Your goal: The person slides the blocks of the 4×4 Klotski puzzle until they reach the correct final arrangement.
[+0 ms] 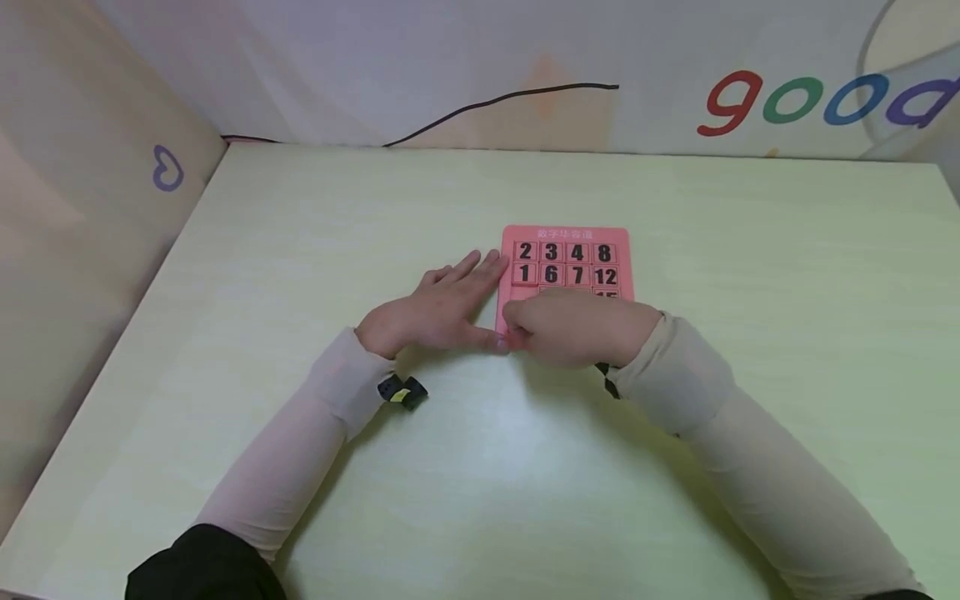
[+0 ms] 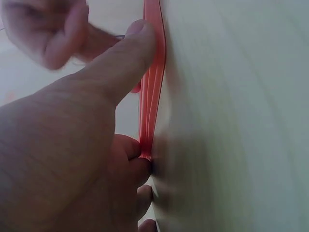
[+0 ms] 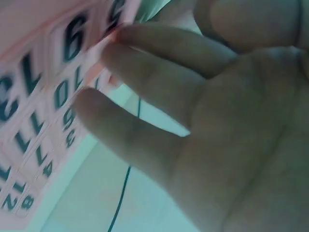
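Observation:
A pink number sliding puzzle (image 1: 570, 234) lies flat on the table, its top rows reading 2, 3, 4, 8 and 1, 6, 7, 12. Against its left edge, my left hand (image 1: 442, 312) rests with fingers extended; the thumb (image 2: 140, 41) touches the puzzle's pink side (image 2: 155, 82). My right hand (image 1: 573, 327) is over the lower part, hiding most of the lower tiles in the head view. Its fingers (image 3: 145, 67) are loosely bent in the right wrist view, with tips right at the numbered tiles (image 3: 72, 36). Bare pink shows below tile 1.
The pale table (image 1: 375, 217) extends around the puzzle. Behind it stands a light backdrop (image 1: 337, 67) with colored letters, and another panel (image 1: 90, 233) rises along the left side. Black-and-yellow straps (image 1: 402, 392) sit at the wrists.

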The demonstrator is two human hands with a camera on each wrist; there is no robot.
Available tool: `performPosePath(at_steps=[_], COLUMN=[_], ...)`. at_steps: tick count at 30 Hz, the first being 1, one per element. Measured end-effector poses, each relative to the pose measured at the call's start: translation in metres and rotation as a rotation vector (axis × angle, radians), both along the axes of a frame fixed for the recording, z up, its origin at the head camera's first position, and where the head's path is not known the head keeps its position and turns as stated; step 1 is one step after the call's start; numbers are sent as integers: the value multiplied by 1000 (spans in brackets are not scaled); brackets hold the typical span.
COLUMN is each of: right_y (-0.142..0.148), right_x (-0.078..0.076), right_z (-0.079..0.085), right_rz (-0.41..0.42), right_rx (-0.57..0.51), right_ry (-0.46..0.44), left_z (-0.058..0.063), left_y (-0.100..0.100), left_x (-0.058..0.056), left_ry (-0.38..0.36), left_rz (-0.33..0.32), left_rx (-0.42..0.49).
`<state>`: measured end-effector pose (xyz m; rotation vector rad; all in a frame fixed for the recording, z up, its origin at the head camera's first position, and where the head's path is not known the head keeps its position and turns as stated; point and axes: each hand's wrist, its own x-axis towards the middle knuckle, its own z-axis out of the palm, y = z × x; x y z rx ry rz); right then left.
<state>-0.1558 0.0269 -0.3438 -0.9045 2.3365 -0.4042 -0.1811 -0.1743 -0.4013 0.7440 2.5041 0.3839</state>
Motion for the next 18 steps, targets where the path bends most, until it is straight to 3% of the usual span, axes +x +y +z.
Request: performPosePath(at_steps=[9,18], right_y=[-4,-9], right_x=[18,18], right_z=[6,-3], right_rz=[23,33], right_rx=[65,118], right_ry=[-47,-29], left_z=[-1,-1], left_y=[2,2], left_x=[0,-1], left_ry=[11,15], left_rz=[-3,1], left_rx=[-6,-16])
